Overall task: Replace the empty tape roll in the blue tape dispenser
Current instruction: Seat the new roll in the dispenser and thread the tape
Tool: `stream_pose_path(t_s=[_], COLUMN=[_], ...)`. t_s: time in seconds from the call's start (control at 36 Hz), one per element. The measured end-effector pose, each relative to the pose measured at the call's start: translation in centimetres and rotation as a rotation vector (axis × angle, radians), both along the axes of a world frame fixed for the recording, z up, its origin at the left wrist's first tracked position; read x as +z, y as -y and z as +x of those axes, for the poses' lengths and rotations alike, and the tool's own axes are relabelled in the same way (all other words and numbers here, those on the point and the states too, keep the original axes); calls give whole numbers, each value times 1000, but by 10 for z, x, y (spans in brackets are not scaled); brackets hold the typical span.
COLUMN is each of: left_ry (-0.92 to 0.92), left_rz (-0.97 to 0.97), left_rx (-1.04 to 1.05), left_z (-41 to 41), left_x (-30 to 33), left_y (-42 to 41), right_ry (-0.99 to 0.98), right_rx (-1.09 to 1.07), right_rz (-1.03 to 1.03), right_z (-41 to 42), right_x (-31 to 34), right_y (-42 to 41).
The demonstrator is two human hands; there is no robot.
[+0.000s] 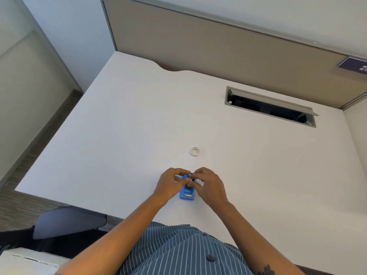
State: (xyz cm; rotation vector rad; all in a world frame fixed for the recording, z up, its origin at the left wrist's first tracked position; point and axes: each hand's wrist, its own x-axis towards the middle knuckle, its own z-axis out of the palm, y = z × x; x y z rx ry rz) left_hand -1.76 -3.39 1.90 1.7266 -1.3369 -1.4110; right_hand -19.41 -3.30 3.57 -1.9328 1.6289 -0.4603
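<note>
The blue tape dispenser (pixel 186 192) lies on the white desk (pixel 119 126) close to its near edge, its metal cutter end toward me. My left hand (pixel 170 184) and my right hand (pixel 208 185) meet over its far end, fingertips pinching a small pale roll (pixel 190 178) at the dispenser's top. Most of that roll is hidden by my fingers. A second white tape ring (pixel 195 151) lies flat on the desk a short way beyond my hands, apart from them.
An open cable slot (pixel 270 107) with a grey frame sits in the desk at the back right. A beige partition (pixel 218 52) runs along the back edge. A dark chair part (pixel 69 221) and a white box (pixel 23 261) are below the desk's left corner.
</note>
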Motion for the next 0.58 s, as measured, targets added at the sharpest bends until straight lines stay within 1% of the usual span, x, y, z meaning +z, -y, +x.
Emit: stream_pose_path(t_s=[0.19, 0.44, 0.58], left_ry=[10, -26, -20], left_rz=[-9, -20, -43], left_rx=[-8, -111, -93], left_z=[0, 6, 5], left_x=[0, -4, -5], left_y=[1, -5, -5], right_ry=[1, 6, -2], right_rx=[2, -17, -18], right_rz=[5, 15, 17], right_z=[-2, -2, 0], right_x=[-3, -5, -3], right_y=[4, 6, 7])
